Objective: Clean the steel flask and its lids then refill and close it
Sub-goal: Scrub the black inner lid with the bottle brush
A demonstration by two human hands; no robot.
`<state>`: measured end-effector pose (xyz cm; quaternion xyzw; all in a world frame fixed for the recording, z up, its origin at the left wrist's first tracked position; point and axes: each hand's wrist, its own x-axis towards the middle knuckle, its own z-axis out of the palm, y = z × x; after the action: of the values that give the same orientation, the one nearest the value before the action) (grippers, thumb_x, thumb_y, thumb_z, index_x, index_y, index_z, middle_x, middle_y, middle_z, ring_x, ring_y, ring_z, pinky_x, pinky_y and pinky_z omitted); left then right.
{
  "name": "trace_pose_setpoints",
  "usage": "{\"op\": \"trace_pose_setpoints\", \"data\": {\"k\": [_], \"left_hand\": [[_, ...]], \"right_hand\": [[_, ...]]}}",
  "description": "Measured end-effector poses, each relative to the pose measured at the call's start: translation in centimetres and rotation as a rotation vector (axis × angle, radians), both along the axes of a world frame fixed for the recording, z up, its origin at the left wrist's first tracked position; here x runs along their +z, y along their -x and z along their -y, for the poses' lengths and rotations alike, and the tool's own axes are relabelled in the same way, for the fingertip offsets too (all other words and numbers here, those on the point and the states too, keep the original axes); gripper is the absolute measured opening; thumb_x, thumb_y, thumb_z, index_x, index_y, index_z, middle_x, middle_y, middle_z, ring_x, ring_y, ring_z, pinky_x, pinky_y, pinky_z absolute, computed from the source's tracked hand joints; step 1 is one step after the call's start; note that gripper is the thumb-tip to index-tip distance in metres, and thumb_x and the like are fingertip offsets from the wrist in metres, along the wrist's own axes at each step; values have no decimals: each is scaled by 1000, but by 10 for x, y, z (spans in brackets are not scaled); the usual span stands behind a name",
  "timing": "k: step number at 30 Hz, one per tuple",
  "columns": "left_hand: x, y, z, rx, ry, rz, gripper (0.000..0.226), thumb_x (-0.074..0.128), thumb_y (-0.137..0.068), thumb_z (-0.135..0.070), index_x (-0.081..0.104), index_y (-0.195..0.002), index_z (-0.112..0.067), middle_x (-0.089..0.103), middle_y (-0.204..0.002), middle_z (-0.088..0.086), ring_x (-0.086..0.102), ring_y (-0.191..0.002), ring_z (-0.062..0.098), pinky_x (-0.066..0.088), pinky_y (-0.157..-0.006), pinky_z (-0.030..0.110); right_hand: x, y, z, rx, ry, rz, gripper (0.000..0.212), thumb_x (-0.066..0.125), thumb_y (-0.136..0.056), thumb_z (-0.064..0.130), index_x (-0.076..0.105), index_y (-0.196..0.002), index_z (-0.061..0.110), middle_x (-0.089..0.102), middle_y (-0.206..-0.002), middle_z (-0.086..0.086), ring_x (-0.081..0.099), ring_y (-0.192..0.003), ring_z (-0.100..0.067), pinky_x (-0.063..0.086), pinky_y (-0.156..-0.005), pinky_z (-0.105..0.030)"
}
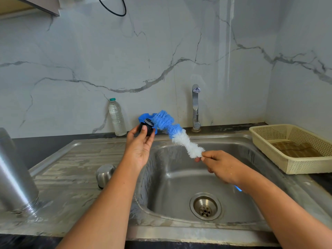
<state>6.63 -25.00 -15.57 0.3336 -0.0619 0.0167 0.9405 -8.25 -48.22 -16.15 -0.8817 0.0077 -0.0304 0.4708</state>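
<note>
My left hand (139, 146) holds a small black inner lid (146, 128) up over the left rim of the sink. My right hand (220, 165) grips the handle of a blue-and-white bottle brush (173, 131), whose blue tip touches the black lid. The steel flask (15, 175) stands upside down on the drainboard at the far left. A steel cup lid (105, 174) lies on the drainboard between the flask and the basin.
The steel sink (179, 178) with its drain (205, 206) lies below both hands. A tap (195, 106) stands behind it. A plastic water bottle (116, 117) and a blue holder (143, 116) stand by the wall. A cream basket (294, 148) sits at the right.
</note>
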Motion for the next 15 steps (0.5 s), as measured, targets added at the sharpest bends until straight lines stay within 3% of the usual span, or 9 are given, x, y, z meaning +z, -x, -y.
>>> {"op": "trace_pose_setpoints", "data": {"k": [4, 8, 15], "left_hand": [[-1, 12, 9, -116, -148, 18, 42, 67, -93, -3, 53, -133, -6, 64, -136, 23, 67, -123, 33, 59, -98, 39], [6, 6, 8, -18, -2, 4, 41, 66, -95, -3, 52, -133, -4, 63, -136, 24, 67, -122, 36, 59, -96, 42], [6, 17, 11, -163, -72, 39, 43, 61, -98, -4, 50, -140, -4, 65, -134, 23, 69, -121, 34, 58, -99, 40]], "right_hand": [[1, -4, -5, -32, -46, 9, 28, 43, -107, 30, 71, -102, 32, 45, -76, -5, 29, -51, -11, 26, -45, -25], [0, 0, 0, -53, -75, -4, 28, 43, -107, 31, 71, -103, 30, 44, -71, -1, 26, -48, -10, 24, -44, -25], [0, -2, -2, -38, -142, -36, 29, 44, -107, 30, 72, -102, 26, 43, -66, 1, 24, -48, -11, 21, -44, -27]]}}
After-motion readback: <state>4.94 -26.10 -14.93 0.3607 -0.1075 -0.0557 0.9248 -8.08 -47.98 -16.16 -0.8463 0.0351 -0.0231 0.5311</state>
